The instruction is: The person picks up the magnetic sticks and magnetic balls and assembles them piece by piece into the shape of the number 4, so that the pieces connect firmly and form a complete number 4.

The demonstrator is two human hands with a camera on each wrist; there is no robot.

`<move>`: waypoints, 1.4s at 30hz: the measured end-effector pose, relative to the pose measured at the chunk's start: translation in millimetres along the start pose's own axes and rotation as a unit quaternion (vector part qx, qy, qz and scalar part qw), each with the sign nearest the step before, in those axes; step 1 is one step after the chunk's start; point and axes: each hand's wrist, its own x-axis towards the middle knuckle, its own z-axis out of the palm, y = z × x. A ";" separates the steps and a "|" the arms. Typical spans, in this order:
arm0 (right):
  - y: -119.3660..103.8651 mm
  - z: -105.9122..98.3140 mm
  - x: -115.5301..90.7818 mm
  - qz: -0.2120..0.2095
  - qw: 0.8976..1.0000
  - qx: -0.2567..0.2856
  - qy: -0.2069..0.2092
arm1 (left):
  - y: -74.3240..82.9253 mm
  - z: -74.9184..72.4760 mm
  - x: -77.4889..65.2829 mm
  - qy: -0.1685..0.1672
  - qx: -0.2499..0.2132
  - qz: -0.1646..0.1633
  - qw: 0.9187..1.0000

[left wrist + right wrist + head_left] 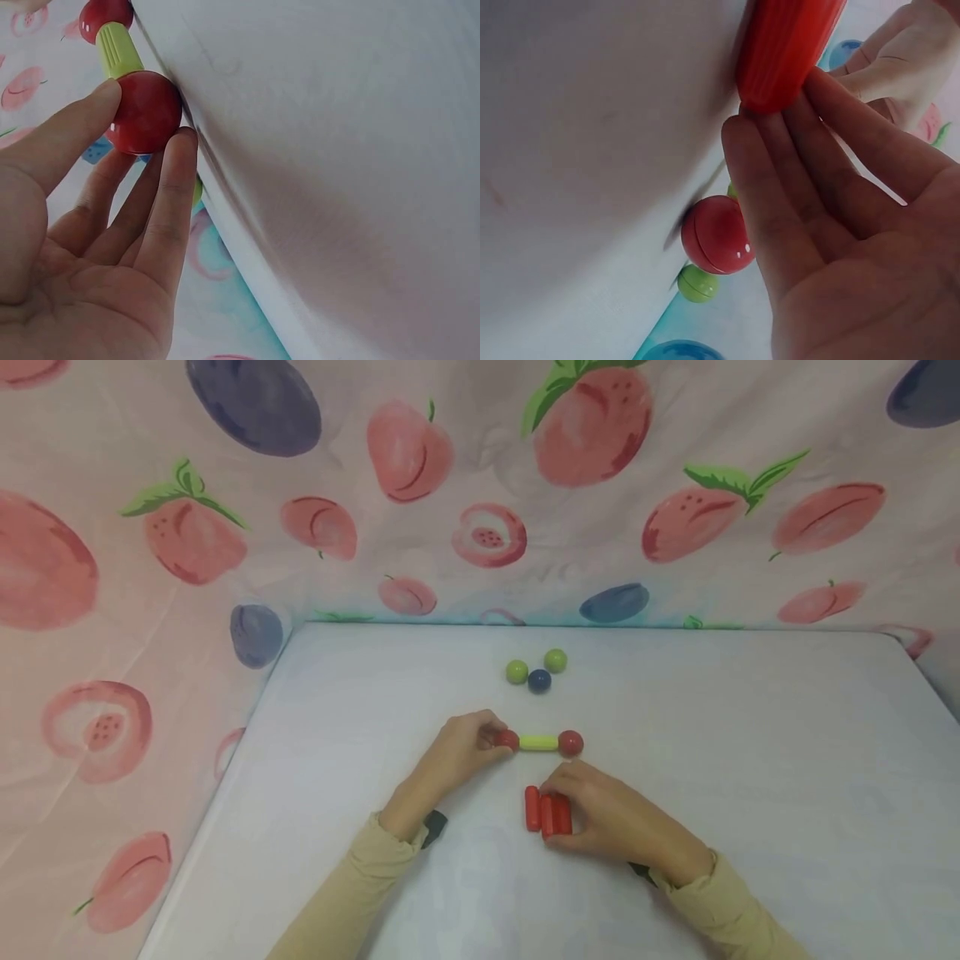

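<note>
A yellow-green rod [538,742] lies on the table with a red ball at each end, like a dumbbell. My left hand [459,750] pinches the left red ball [148,112] between thumb and fingertips. The right red ball [571,743] stands free of both hands. Nearer to me, several red rods [532,808] lie side by side. My right hand [606,810] spans the right-hand ones lengthwise, fingers at their far ends and thumb at their near ends. In the right wrist view its fingertips meet the end of a ridged red rod [784,56]; the thumb is out of sight there.
Behind the dumbbell shape, two green balls [517,672] and a dark blue ball [539,681] sit together on the white table [750,718]. Fruit-patterned cloth [487,460] hangs at the table's back and left edges.
</note>
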 end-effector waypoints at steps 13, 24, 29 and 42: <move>0.3 4.0 1.4 -0.017 1.000 -0.013 0.008 | 0.7 -0.5 -1.1 -0.002 -0.001 -0.003 1.000; 1.4 0.8 3.0 -0.015 1.000 -0.022 0.013 | -1.1 1.5 -2.0 -0.002 -0.005 -0.001 1.000; 2.2 -6.5 6.1 -0.029 0.999 -0.037 0.024 | -0.4 1.9 -2.4 0.002 -0.004 0.001 1.000; 2.9 -23.9 17.3 -0.023 0.998 -0.015 0.053 | 1.6 0.3 -5.7 0.003 0.000 0.012 1.000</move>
